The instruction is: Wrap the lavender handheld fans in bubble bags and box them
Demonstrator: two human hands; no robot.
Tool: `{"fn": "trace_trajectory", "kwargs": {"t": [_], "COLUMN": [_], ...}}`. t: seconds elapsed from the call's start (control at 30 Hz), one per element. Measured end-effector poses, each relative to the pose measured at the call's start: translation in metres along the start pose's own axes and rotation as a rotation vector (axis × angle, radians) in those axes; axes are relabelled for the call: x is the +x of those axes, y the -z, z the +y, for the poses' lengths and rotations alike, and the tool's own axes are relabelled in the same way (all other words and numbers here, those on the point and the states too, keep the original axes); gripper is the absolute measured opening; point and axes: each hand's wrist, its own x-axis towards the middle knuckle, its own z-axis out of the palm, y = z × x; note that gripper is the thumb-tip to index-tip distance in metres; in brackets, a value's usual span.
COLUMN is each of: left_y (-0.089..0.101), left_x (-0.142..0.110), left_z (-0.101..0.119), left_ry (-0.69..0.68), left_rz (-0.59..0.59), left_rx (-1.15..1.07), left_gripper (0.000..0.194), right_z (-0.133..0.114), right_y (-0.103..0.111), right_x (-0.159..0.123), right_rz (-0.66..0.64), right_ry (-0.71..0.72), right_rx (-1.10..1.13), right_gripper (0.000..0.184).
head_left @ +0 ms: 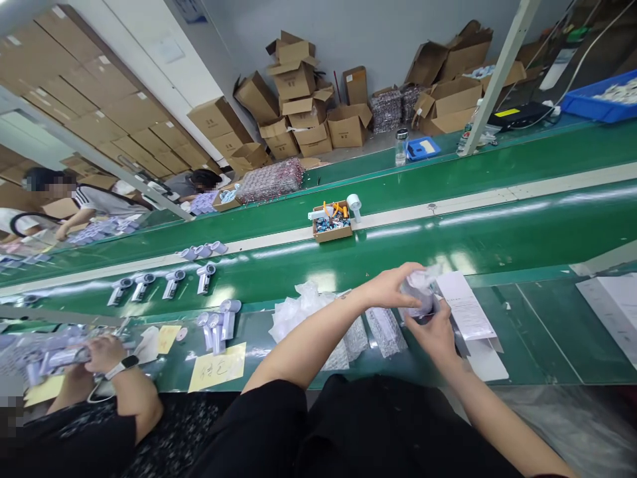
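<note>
My left hand (pixel 395 287) is closed over the top and side of a lavender item in clear plastic wrap (pixel 422 291). Its exact kind is hidden by the wrap and my fingers. From below and the right, my right hand (pixel 438 335) grips the same item. Just left of my hands lies a bubble-wrap pouch (pixel 385 332) on the bench. Under my left forearm is a loose pile of bubble-wrap bags (pixel 303 312). To the right of my hands are a white printed sheet (pixel 468 309) and a white carton (pixel 480 362).
Lavender handled devices (pixel 216 328) stand left, near a yellow handwritten note (pixel 217 367). More devices (pixel 173 284) line the green conveyor belt (pixel 398 245). A small cardboard box (pixel 332 232) holds batteries-like parts. A co-worker's hands (pixel 102 355) work at far left. White sheets (pixel 610 312) lie far right.
</note>
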Motion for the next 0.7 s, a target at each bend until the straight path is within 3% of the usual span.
{"fn": "trace_trajectory", "kwargs": {"t": [0.03,0.1,0.23,0.3,0.4,0.47,0.6,0.7], "left_y": [0.001,0.002,-0.008,-0.021,-0.033,-0.028,0.001,-0.004], "left_x": [-0.004,-0.012,-0.027,-0.033,-0.03,-0.02,-0.01,-0.022], "left_z": [0.002,0.005,0.005,0.008,0.016,0.021,0.015,0.004], "left_ry": [-0.105,-0.155,0.061,0.114,0.051,0.044,0.242,0.259], "left_rz": [-0.032,0.028,0.231,0.248,0.191,0.165,0.19,0.249], "left_rx": [0.106,0.322,0.52,0.605,0.726,0.739,0.615,0.643], "left_gripper": [0.061,0.052,0.047,0.044,0.039,0.038,0.039,0.042], "right_z": [0.002,0.006,0.012,0.013,0.016,0.019,0.029,0.031], "right_y": [0.001,0.006,0.017,0.021,0.028,0.029,0.022,0.014], "right_x": [0.002,0.005,0.015,0.021,0.027,0.028,0.03,0.031], "right_rz": [-0.006,-0.024,-0.144,-0.245,-0.356,-0.387,-0.363,-0.356], "right_ry": [-0.013,0.005,0.125,0.192,0.241,0.247,0.286,0.373], "right_rx": [-0.014,-0.009,0.099,0.187,0.317,0.37,0.31,0.218], "right_gripper": [0.086,0.085,0.081,0.077,0.074,0.072,0.072,0.069]}}
